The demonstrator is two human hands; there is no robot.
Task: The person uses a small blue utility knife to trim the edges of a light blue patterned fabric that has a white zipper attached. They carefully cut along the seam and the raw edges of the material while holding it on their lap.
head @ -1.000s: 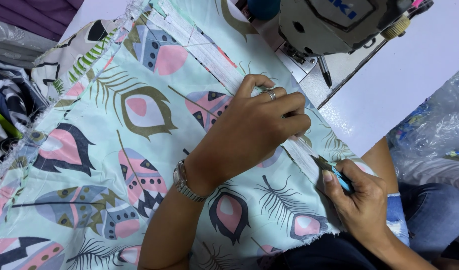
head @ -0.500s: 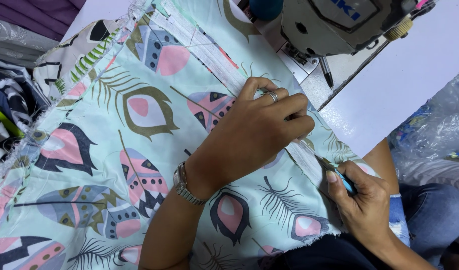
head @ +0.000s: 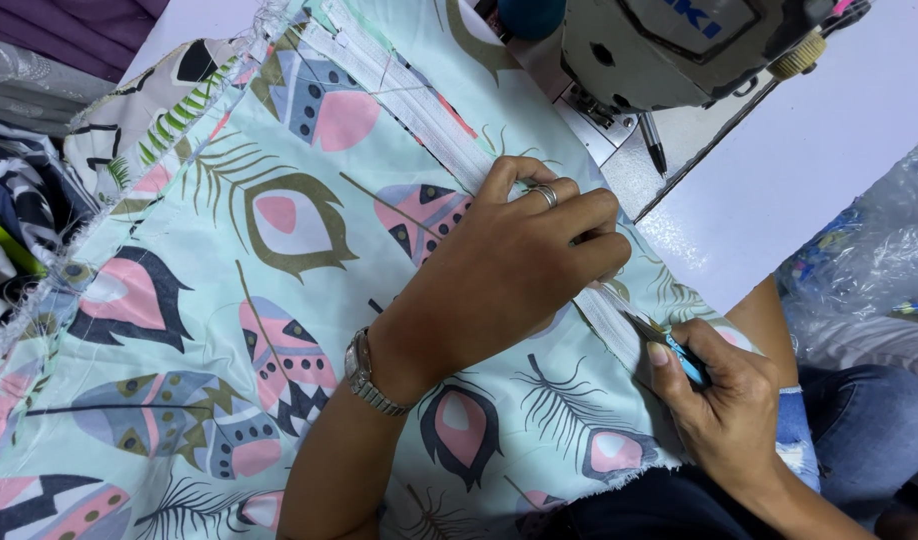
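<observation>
A pale mint fabric [head: 279, 300] printed with pink and grey feathers lies spread over the sewing table. A white zipper strip [head: 419, 120] runs along its upper edge toward the sewing machine. My left hand [head: 509, 270], with a ring and a metal wristwatch, presses fingers down on the seam and pinches the fabric edge. My right hand [head: 724, 400] grips a small blue-handled tool [head: 684, 360], its dark tip touching the white seam just below my left fingers.
A grey sewing machine head [head: 679, 50] stands at the top with a needle bar [head: 654, 145] over the white table [head: 809, 180]. Folded dark and striped cloths [head: 19, 220] lie at left. A clear plastic bag [head: 879, 270] sits at right, jeans-clad legs below.
My right hand has shifted slightly left and up along the seam with the tool. My left hand keeps pressing the fabric in nearly the same place.
</observation>
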